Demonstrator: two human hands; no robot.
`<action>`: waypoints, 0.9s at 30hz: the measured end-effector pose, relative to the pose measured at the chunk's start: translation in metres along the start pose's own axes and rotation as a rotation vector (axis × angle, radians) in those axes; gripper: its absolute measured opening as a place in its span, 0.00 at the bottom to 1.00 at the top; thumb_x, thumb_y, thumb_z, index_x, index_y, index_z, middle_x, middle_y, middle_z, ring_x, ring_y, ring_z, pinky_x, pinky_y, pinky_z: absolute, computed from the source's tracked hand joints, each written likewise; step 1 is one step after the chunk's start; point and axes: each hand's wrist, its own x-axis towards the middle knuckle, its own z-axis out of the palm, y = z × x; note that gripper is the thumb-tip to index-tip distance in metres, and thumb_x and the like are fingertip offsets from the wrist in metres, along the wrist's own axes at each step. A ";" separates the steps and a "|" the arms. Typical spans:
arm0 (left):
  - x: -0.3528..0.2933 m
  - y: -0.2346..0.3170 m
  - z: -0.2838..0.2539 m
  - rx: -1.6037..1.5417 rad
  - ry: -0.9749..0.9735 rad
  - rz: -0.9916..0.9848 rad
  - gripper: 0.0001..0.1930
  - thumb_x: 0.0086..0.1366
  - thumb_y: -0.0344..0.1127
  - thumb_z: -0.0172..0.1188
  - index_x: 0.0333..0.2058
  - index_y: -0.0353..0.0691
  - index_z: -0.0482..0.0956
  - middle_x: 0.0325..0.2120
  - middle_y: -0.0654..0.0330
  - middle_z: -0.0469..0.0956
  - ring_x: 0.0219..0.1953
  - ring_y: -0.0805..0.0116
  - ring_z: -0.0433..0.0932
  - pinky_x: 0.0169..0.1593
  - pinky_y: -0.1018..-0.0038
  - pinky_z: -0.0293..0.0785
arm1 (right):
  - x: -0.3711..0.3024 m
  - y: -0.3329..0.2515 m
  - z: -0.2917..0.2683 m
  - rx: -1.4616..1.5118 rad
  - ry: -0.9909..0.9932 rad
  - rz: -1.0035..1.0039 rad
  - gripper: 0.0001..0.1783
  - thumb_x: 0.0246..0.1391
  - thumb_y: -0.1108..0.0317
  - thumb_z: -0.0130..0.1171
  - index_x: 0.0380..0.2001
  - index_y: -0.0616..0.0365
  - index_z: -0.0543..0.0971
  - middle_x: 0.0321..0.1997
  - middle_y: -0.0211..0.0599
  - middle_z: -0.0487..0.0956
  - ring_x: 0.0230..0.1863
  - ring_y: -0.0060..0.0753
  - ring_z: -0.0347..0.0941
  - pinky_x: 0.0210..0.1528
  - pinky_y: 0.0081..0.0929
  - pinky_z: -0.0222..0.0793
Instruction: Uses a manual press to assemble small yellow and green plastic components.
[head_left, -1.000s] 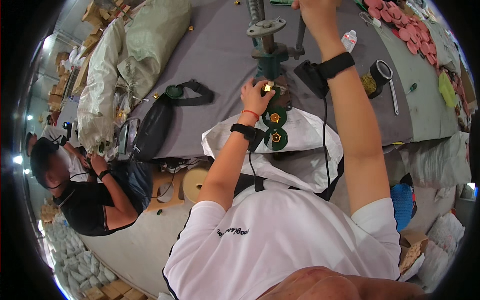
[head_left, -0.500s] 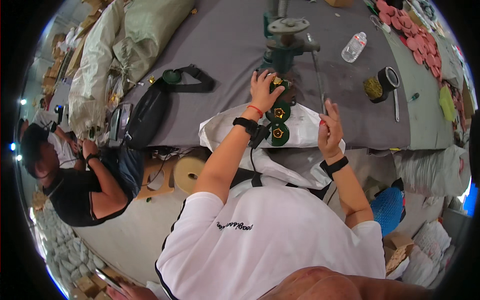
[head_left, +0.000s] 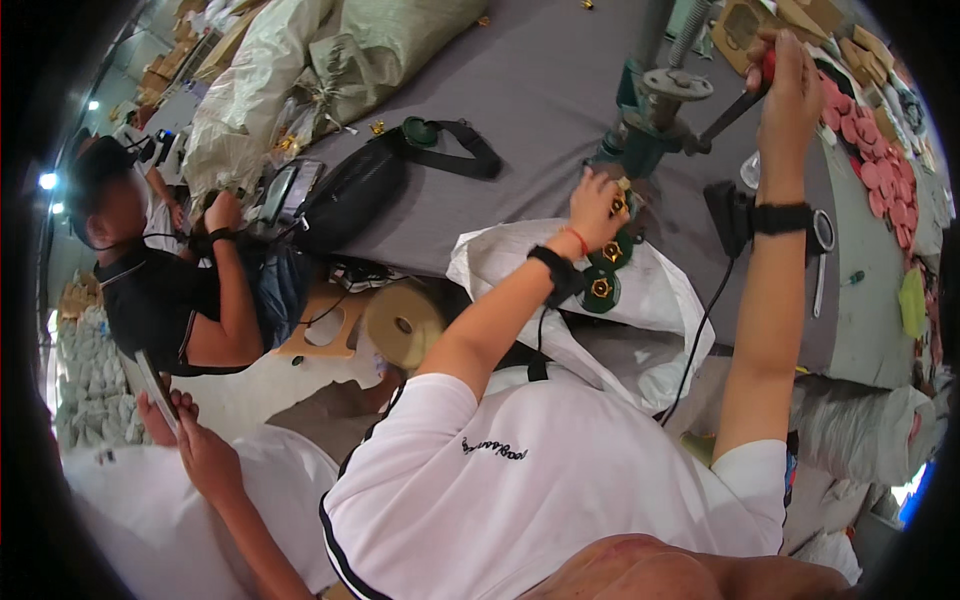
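Note:
My left hand (head_left: 597,207) is closed at the base of a green hand-lever press (head_left: 640,140), fingers bent over a gold ornament (head_left: 618,205) on a dark green round piece. Two more green discs with gold star-shaped ornaments (head_left: 601,289) lie in a row just nearer to me, on white woven sacking (head_left: 668,300). My right hand (head_left: 790,90) is raised at the far right of the press and wrapped round the red-knobbed end of its lever (head_left: 732,118). The fingers of my left hand partly hide the piece beneath the press.
A black belt bag (head_left: 355,195) and phones (head_left: 278,192) lie left on the grey-covered table (head_left: 480,95). Pink discs (head_left: 885,165) pile up at right. A seated person in black (head_left: 165,290) and another in white holding a phone (head_left: 155,390) are at left. A tape roll (head_left: 403,323) stands below the table.
My right hand has swung the lever up and away from me and now grips its end. My left hand stays at the press. The whole view has turned, bringing the phone holder further in.

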 end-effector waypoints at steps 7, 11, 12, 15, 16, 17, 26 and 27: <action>-0.041 -0.003 -0.081 0.128 0.078 0.118 0.29 0.53 0.49 0.66 0.51 0.43 0.71 0.61 0.35 0.51 0.64 0.33 0.48 0.63 0.46 0.48 | 0.023 0.031 0.005 0.135 0.182 0.132 0.17 0.62 0.60 0.50 0.35 0.67 0.75 0.27 0.34 0.74 0.21 0.18 0.61 0.25 0.16 0.57; 0.027 -0.112 -0.193 0.278 0.562 -0.138 0.24 0.55 0.47 0.62 0.41 0.32 0.73 0.43 0.42 0.72 0.53 0.38 0.64 0.59 0.52 0.57 | 0.019 0.024 0.012 0.165 0.176 0.111 0.17 0.62 0.60 0.50 0.34 0.67 0.75 0.26 0.35 0.75 0.19 0.17 0.60 0.24 0.16 0.58; 0.039 -0.148 -0.214 0.486 0.627 -0.168 0.26 0.55 0.49 0.62 0.43 0.32 0.73 0.45 0.43 0.71 0.53 0.41 0.65 0.58 0.54 0.58 | 0.019 0.021 0.015 0.176 0.177 0.102 0.16 0.62 0.61 0.49 0.34 0.67 0.75 0.25 0.35 0.74 0.18 0.17 0.60 0.24 0.16 0.58; 0.059 -0.178 -0.248 0.855 0.573 -0.287 0.35 0.55 0.59 0.59 0.51 0.34 0.70 0.54 0.42 0.67 0.60 0.42 0.59 0.62 0.58 0.55 | 0.017 0.024 0.010 0.150 0.199 0.098 0.16 0.63 0.62 0.48 0.35 0.67 0.74 0.25 0.35 0.74 0.18 0.18 0.59 0.24 0.17 0.58; 0.063 -0.182 -0.255 0.925 0.528 -0.397 0.39 0.50 0.63 0.59 0.52 0.36 0.70 0.56 0.41 0.64 0.61 0.40 0.59 0.62 0.50 0.54 | 0.017 0.026 0.009 0.131 0.209 0.108 0.16 0.63 0.62 0.47 0.35 0.67 0.74 0.25 0.35 0.73 0.18 0.19 0.58 0.24 0.18 0.58; 0.063 -0.186 -0.258 0.970 0.475 -0.626 0.43 0.50 0.69 0.55 0.55 0.41 0.68 0.58 0.42 0.62 0.62 0.41 0.58 0.62 0.49 0.52 | 0.017 0.026 0.009 0.124 0.214 0.105 0.16 0.63 0.62 0.47 0.35 0.67 0.74 0.25 0.35 0.73 0.18 0.19 0.58 0.24 0.18 0.58; 0.046 -0.203 -0.234 0.486 0.318 -0.510 0.32 0.59 0.56 0.57 0.54 0.38 0.69 0.42 0.45 0.77 0.45 0.47 0.76 0.49 0.58 0.71 | 0.016 0.023 0.017 0.107 0.258 0.109 0.16 0.63 0.61 0.48 0.35 0.67 0.74 0.26 0.37 0.74 0.18 0.19 0.60 0.25 0.18 0.59; 0.045 -0.195 -0.225 0.350 0.416 -0.374 0.30 0.59 0.53 0.58 0.52 0.36 0.70 0.42 0.44 0.77 0.45 0.46 0.76 0.49 0.59 0.70 | 0.017 0.024 0.016 0.126 0.241 0.095 0.16 0.62 0.61 0.48 0.35 0.67 0.74 0.25 0.37 0.74 0.18 0.20 0.60 0.25 0.19 0.59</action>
